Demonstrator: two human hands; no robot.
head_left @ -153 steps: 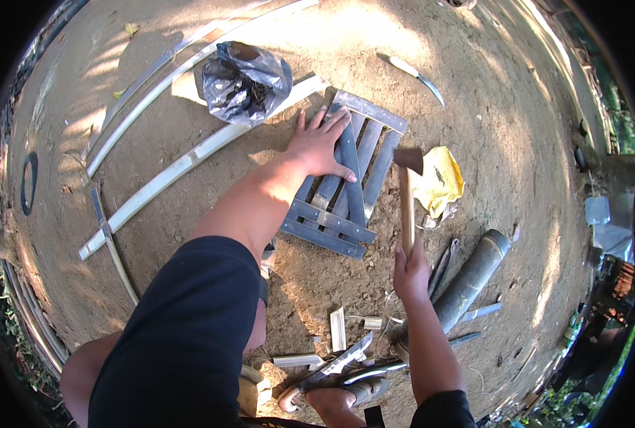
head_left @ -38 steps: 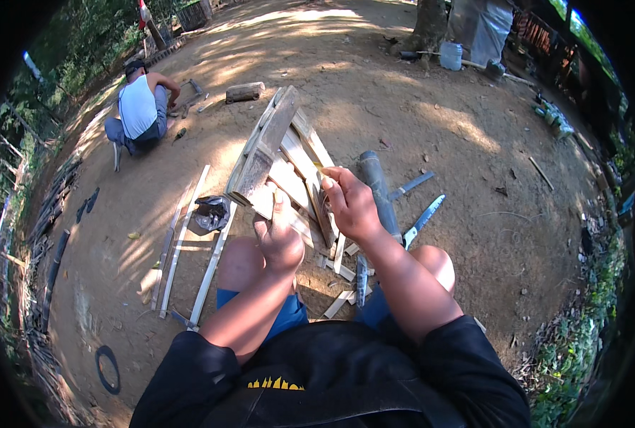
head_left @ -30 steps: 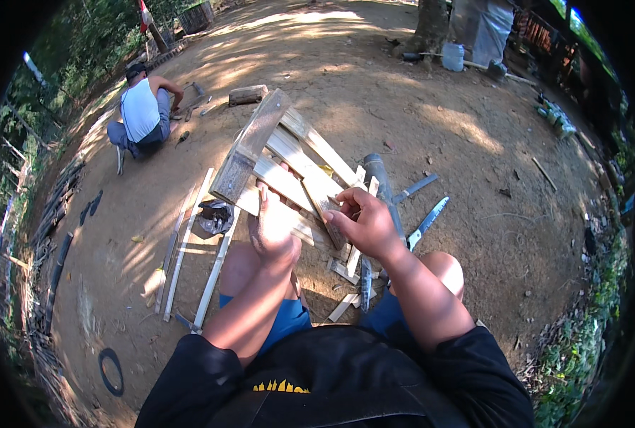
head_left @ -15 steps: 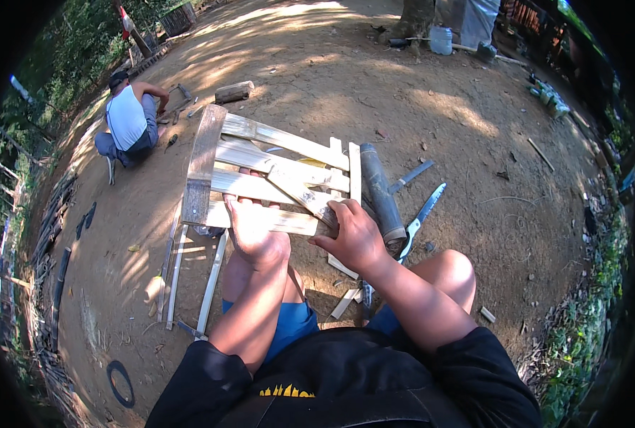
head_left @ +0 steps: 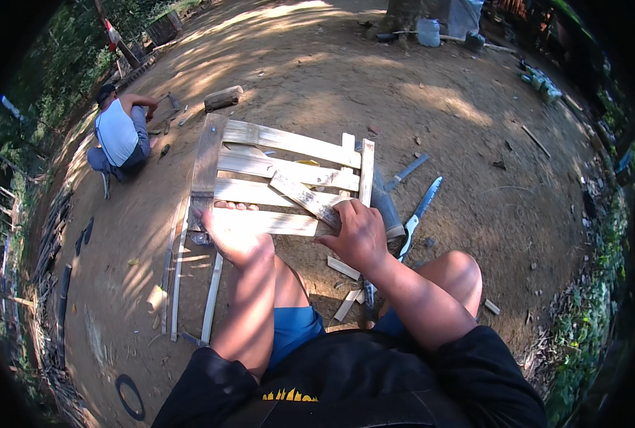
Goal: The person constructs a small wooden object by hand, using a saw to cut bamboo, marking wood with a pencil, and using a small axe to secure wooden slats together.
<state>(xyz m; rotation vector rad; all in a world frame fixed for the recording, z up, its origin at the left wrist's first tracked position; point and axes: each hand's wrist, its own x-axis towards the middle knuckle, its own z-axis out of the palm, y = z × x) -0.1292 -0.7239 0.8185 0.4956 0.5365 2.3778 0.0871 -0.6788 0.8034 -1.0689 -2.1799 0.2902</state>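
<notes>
A slatted bamboo frame [head_left: 278, 165] is held up over my lap, with pale slats running from a dark bamboo end bar [head_left: 207, 153] on the left to a pale upright strip on the right. My left hand [head_left: 235, 235] grips its near left corner, fingertips showing between two slats. A short bamboo piece [head_left: 299, 194] lies slantwise across the slats. My right hand [head_left: 360, 230] is closed on the lower end of that piece, by the frame's near right corner. What the right fingers do underneath is hidden.
Right of the frame lie a dark bamboo tube [head_left: 386, 212], a folding saw [head_left: 418, 217] and a flat tool [head_left: 406, 171]. Bamboo offcuts [head_left: 344, 268] and long strips [head_left: 212, 299] rest around my legs. Another person [head_left: 120, 132] squats at far left near a log [head_left: 224, 98].
My left hand has shifted from beneath the slats' middle to the near left corner. The frame has tipped and moved slightly down and right. My right hand keeps its hold.
</notes>
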